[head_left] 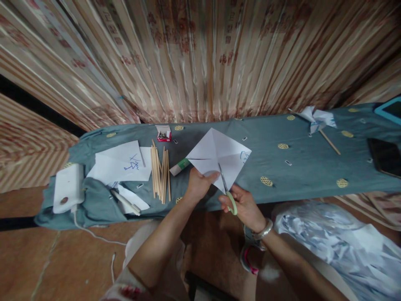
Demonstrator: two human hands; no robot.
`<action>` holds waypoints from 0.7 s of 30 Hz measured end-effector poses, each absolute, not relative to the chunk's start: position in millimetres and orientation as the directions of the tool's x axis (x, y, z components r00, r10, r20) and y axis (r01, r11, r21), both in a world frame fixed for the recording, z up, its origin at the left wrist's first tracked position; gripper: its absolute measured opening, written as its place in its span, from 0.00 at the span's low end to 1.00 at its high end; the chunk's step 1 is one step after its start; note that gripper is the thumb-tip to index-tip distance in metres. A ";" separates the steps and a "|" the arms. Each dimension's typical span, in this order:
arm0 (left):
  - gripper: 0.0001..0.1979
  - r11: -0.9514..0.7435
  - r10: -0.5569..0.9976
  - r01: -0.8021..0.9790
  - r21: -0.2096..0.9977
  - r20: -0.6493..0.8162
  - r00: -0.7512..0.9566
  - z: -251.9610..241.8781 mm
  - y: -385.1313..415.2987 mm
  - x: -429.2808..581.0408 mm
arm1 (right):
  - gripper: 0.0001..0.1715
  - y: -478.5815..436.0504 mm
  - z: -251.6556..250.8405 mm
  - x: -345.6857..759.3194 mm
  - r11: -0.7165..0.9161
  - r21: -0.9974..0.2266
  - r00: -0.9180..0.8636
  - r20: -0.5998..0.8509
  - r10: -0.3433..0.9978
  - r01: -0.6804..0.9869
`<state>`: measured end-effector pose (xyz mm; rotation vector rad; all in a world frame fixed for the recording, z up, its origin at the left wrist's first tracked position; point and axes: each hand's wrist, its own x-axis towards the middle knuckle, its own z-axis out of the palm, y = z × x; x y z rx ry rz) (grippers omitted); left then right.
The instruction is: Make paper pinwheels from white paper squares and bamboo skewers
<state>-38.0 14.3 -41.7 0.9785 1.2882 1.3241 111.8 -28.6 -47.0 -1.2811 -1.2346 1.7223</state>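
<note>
A white square sheet of paper (pixel 228 146), creased along its diagonals, is held over the near part of the cloth-covered table. My left hand (pixel 200 184) grips its lower left edge, thumb on top. A slit runs in from the left corner toward the middle, and blue pen marks show near the right corner. My right hand (pixel 242 205) holds green-handled scissors (pixel 232 203), whose blades lie along the crease from the near corner toward the centre. A green and white tube (pixel 179 166) lies partly under the paper's left side.
Left of the paper are wooden sticks (pixel 161 175), a red box of small metal pieces (pixel 164 134), drawn-on papers (pixel 119 163), a pen (pixel 125 201) and a white plug-in device (pixel 68 188). A paper pinwheel (pixel 316 121) and phone (pixel 385 156) lie right; a bag of scraps (pixel 341 242) stands below.
</note>
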 end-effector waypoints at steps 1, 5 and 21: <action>0.12 0.076 0.980 -0.115 0.990 -0.095 -0.173 -41.4 14.2 -38.0 | 0.22 -28.6 -47.3 111.7 -0.343 -0.939 -0.310 -0.334 0.890 0.030; 0.11 0.091 0.979 -0.104 0.990 -0.109 -0.174 -41.5 13.6 -38.2 | 0.23 -29.0 -46.7 110.7 -0.345 -0.938 -0.316 -0.335 0.888 0.025; 0.11 0.028 0.944 -0.068 0.997 -0.049 -0.326 -43.2 28.4 -62.3 | 0.29 -21.1 -32.8 145.5 -0.429 -0.886 -0.572 -0.448 0.687 0.177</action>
